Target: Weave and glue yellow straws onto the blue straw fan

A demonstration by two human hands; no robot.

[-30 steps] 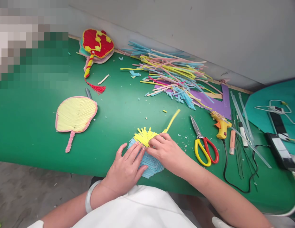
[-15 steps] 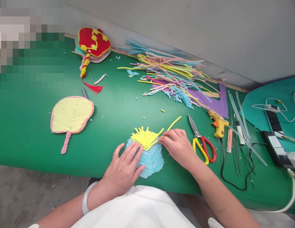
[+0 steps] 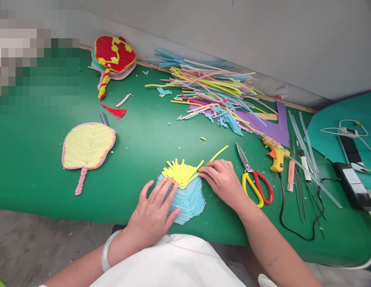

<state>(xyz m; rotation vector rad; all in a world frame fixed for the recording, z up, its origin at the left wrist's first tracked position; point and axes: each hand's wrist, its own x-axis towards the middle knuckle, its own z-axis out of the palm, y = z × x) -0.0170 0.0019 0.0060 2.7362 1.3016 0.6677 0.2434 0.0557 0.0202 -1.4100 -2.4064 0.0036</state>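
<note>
A flat piece covered in light-blue pipe cleaners [image 3: 189,201] lies before me near the table's front edge. Yellow pipe cleaners [image 3: 181,173] fan out in V-shaped rows over its upper part. My left hand [image 3: 154,209] lies on the left side of the piece, fingers stretched out, the tips touching the yellow rows. With its fingers pinched, my right hand [image 3: 222,179] grips a long yellow pipe cleaner [image 3: 219,152] at the right edge; one end sticks out up and to the right, while its other part runs along the outermost yellow row.
Scissors [image 3: 253,177] lie right of my right hand, beyond them a yellow glue gun [image 3: 275,154] with a black cord. Loose pipe cleaners [image 3: 209,85] are heaped along the wall. A yellow leaf-shaped fan [image 3: 89,145] and a red fan [image 3: 115,54] lie to the left.
Both hands keep nearly the same place on the piece, with the right still pinching the yellow pipe cleaner. The view has shifted slightly.
</note>
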